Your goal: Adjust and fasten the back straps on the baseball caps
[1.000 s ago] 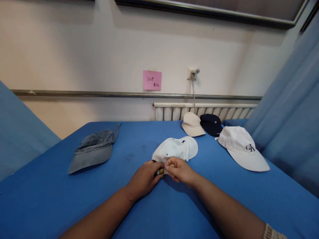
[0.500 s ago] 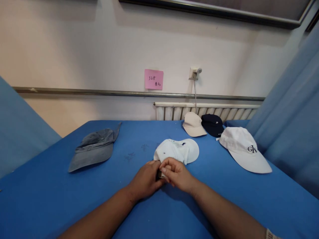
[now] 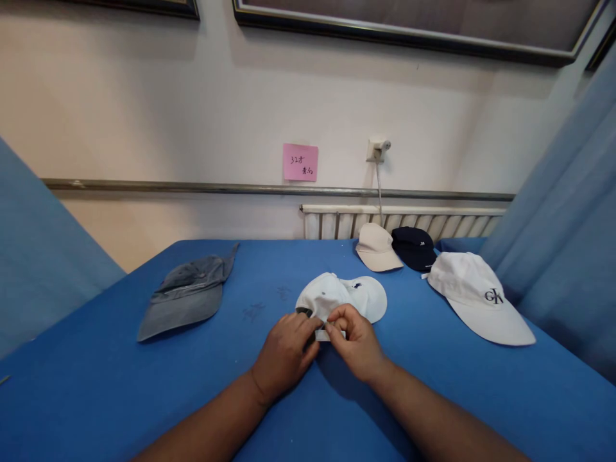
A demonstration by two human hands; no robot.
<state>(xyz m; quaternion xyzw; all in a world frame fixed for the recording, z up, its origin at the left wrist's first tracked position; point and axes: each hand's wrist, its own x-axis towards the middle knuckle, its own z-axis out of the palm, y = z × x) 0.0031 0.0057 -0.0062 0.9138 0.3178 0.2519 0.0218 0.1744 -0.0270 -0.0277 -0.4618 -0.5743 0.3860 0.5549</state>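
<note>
A white baseball cap [image 3: 321,294] with a small dark blue emblem lies in the middle, brim away to the right and back towards me. Its back strap [image 3: 330,335] shows as a pale band between my hands. My left hand [image 3: 287,350] is closed on the left side of the strap, thumb below and fingers above. From the right, my right hand [image 3: 357,343] pinches the strap near its middle with thumb and forefinger. The fingers partly hide the strap's fastening.
On the blue-covered table [image 3: 269,410], a grey cap [image 3: 190,292] lies at left. A beige cap [image 3: 376,247] and a navy cap [image 3: 414,247] sit at the back right. Nearer, a white cap with black letters [image 3: 474,295] lies at right. Blue curtains [image 3: 563,224] hang at both sides.
My hands have moved slightly apart, uncovering the pale strap between them. My right fingers have shifted a little to the right. The whole view has moved slightly down.
</note>
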